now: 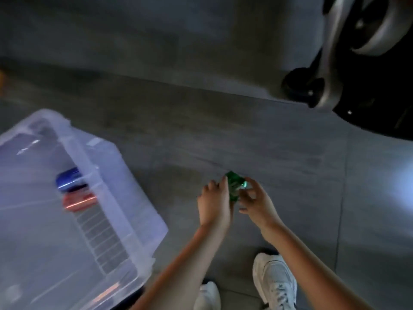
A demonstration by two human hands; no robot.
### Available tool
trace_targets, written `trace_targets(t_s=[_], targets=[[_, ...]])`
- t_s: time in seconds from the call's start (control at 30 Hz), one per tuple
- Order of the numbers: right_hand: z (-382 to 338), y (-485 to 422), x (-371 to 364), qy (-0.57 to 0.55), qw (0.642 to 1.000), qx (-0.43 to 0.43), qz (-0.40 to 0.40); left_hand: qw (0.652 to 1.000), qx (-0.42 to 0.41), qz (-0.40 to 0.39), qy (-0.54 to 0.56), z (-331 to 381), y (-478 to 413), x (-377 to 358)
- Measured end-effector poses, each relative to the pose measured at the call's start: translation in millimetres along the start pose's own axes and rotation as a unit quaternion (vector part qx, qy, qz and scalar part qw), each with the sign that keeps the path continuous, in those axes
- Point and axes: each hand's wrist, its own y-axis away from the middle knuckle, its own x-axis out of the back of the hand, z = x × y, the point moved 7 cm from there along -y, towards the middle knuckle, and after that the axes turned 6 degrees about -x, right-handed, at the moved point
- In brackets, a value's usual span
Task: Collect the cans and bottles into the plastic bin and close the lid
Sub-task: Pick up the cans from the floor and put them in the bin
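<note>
Between the two hands, low over the concrete floor (223, 121), sits a small green can (235, 186), and both grips are closed on it: the left hand (213, 203) wraps its near-left side with fingers curled over the top edge, while the right hand (257, 203) pinches the opposite side. Motion blur hides whether the can is lifted or touching the floor, and whether it is dented.

Judging by its size and shine, the green can is thin metal: light, probably empty, smooth enough to slip, and soft enough to buckle if squeezed hard. A hold around the middle of the body with fingers spread should serve better than a pinch at the rim, where an opened edge could be sharp. One hand would likely suffice.

Well to the left of the grips stands the clear plastic bin (125, 198), its top open, with a blue can (70, 179) and a red can (78, 201) lying side by side inside it. No lid can be made out for certain. Below the grips are two white shoes (273, 280); a dark wheeled object (348, 70) stands far beyond the right hand.
</note>
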Motion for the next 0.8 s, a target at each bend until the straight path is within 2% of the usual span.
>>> trace_targets(t_s=[0.17, 0.3, 0.4, 0.53, 0.67, 0.8], targets=[[-101.9, 88.5, -2.5, 0.014, 0.990, 0.137, 0.042, 0.990, -0.037, 0.136, 0.004, 5.2, 41.0, 123.2], [-181.3, 177.2, -39.0, -0.021, 0.977, 0.210, -0.012, 0.973, -0.034, 0.230, -0.012, -26.1, 100.8, 227.7], [-200.1, 215.7, -107.4, 0.061, 0.970, 0.208, -0.113, 0.976, 0.014, 0.214, -0.022, -94.8, 146.7, 257.2], [-166.6, 213.0, -207.8, 0.190, 0.943, 0.141, -0.236, 0.988, 0.089, 0.118, -0.047, -200.2, 173.8, 231.2], [-132.6, 173.8, -264.4, 0.217, 0.940, 0.057, -0.258, 0.993, 0.087, 0.043, -0.072, -262.2, 160.9, 182.5], [-108.6, 130.1, -302.0, 0.203, 0.947, -0.019, -0.250, 0.993, 0.064, 0.051, -0.085, -302.7, 125.6, 132.1]])
